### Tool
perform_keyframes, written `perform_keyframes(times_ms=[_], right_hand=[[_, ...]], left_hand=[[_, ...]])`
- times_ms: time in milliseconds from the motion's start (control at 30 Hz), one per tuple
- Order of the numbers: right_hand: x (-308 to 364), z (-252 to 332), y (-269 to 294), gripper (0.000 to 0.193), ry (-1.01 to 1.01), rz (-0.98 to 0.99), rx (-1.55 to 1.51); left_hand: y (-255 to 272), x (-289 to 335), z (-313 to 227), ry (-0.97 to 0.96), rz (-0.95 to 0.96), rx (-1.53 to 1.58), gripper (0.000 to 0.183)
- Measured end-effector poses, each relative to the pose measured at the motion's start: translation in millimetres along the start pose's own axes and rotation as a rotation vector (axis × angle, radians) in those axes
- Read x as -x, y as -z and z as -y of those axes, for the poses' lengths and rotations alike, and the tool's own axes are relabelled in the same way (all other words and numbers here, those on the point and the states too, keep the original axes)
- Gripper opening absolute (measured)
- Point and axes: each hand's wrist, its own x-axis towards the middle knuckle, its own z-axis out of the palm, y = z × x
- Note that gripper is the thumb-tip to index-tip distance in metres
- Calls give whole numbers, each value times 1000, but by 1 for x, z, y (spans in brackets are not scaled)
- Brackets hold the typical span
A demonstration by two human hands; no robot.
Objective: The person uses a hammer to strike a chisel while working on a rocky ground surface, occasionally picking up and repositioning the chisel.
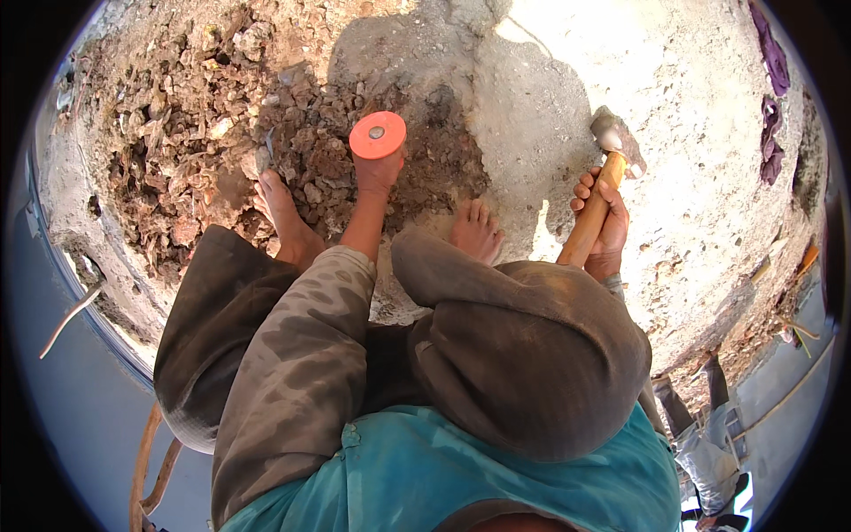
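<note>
A chisel with a round orange hand guard (361,142) stands over the broken ground, its metal striking end showing at the guard's centre. My left hand (378,174) is closed around it beneath the guard, which hides most of the fingers. The chisel's lower end is out of sight. On the right, my right hand (612,229) is wrapped round the wooden handle of a hammer (585,223). The heavy metal hammer head (618,140) is up and away from the chisel. My bare feet (289,217) rest on either side of my left forearm.
Loose broken stone and rubble (182,151) spread at the left and under the chisel. Pale, rough rock (683,204) lies to the right, with dark purple cloth (771,133) at its far edge. A bent stick (71,319) juts out at the left. Another person's legs (709,452) show at lower right.
</note>
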Motion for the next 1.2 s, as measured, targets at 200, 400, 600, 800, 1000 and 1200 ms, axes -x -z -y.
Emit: perform_keyframes(times_ms=[200,400,600,800,1000,1200], right_hand=[[-8,-18,6,30,72,-37,-26],[-9,-11,-3,27,-40,296,-206],[25,9,-79,26,115,5,624],[22,66,-242,16,889,461,854],[-30,36,-257,29,1220,595,1616],[-32,14,-232,27,153,436,1273]], left_hand=[[-30,-75,-95,-400,-84,323,21],[-47,-130,-87,-541,74,85,27],[-57,-128,-88,-655,209,4,34],[-75,-124,-92,-809,80,-363,34],[-68,-133,-93,-750,98,-249,33],[-64,-137,-100,-601,184,-125,39]])
